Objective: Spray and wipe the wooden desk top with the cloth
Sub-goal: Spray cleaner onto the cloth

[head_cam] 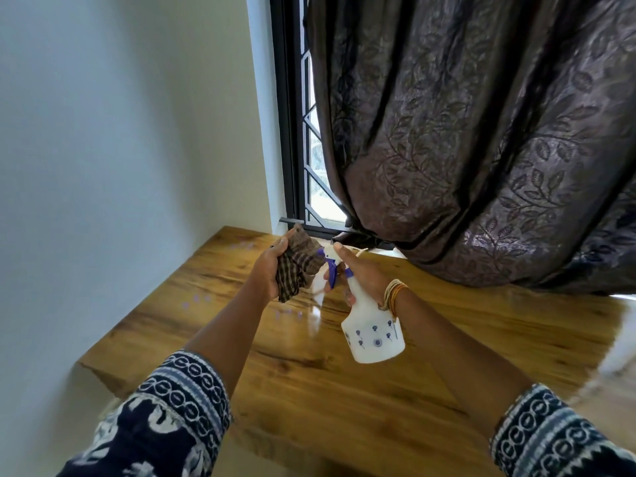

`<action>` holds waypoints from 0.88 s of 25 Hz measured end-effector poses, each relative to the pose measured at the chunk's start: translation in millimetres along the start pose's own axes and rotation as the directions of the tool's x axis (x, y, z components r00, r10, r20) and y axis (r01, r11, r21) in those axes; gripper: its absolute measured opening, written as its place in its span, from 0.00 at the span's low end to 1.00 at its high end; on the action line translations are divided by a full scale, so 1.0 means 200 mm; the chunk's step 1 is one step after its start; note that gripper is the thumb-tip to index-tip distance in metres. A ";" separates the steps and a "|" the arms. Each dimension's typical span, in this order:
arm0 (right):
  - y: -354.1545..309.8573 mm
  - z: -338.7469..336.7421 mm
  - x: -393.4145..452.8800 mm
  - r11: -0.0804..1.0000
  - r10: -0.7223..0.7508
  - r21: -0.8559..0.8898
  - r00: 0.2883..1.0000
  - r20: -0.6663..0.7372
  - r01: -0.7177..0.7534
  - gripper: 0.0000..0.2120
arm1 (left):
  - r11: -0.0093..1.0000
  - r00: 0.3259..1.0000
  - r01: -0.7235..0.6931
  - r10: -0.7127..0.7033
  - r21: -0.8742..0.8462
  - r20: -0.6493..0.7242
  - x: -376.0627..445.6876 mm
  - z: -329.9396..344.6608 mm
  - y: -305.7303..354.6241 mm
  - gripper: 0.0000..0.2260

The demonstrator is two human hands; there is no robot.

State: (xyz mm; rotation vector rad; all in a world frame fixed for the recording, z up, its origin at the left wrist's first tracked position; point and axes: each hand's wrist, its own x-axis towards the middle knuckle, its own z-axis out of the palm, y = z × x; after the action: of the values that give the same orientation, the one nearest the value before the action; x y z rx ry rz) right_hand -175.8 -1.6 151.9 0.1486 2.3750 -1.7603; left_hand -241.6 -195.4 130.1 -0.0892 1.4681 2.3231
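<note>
1. Wood-grain desk top (344, 390) fills the corner, its left edge against a white wall (120, 149), its far edge under a window where a dark curtain (481, 149) drapes onto the far right of the wood.
2. Her right hand (361, 273) is wrapped round the neck of the spray bottle (373, 325), held above the middle of the desk top, nozzle aimed left.
3. Her left hand (272, 266) clutches the bunched checked cloth (299, 266) right in front of the nozzle.
4. Risk: a squeeze now would likely wet the cloth or fingers, not the wood.
5. Swinging the spray toward the far edge could mist the curtain; its hem could also snag the cloth when wiping.
</note>
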 end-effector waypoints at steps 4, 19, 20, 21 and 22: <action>-0.05 0.04 0.03 0.992 -0.098 0.069 0.993 -0.058 0.102 0.30 | 1.000 0.999 0.002 -0.002 0.009 0.052 0.09 -0.06 0.04 0.19; -0.07 -0.05 0.08 0.988 0.006 -0.151 0.998 -0.058 -0.015 0.35 | 1.000 0.997 -0.004 0.006 -0.026 0.078 0.24 -0.08 0.06 0.18; -0.06 -0.06 0.10 0.989 0.021 -0.146 0.997 -0.071 -0.031 0.36 | 1.000 0.997 0.003 -0.001 -0.023 0.071 0.24 -0.08 0.06 0.18; -0.05 -0.07 0.10 0.994 0.017 -0.107 0.997 -0.071 -0.024 0.36 | 1.000 0.998 0.004 -0.002 -0.024 0.070 0.25 -0.08 0.06 0.18; -0.04 -0.08 0.10 0.998 -0.002 -0.064 0.998 -0.056 -0.001 0.36 | 1.000 0.998 -0.003 0.004 -0.021 0.067 0.25 -0.08 0.06 0.18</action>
State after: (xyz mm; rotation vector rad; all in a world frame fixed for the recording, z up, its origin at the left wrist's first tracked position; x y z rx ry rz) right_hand -198.5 11.2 160.5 0.1910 2.4674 -1.7000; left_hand -294.1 -199.9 120.6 -0.0143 1.4122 2.3214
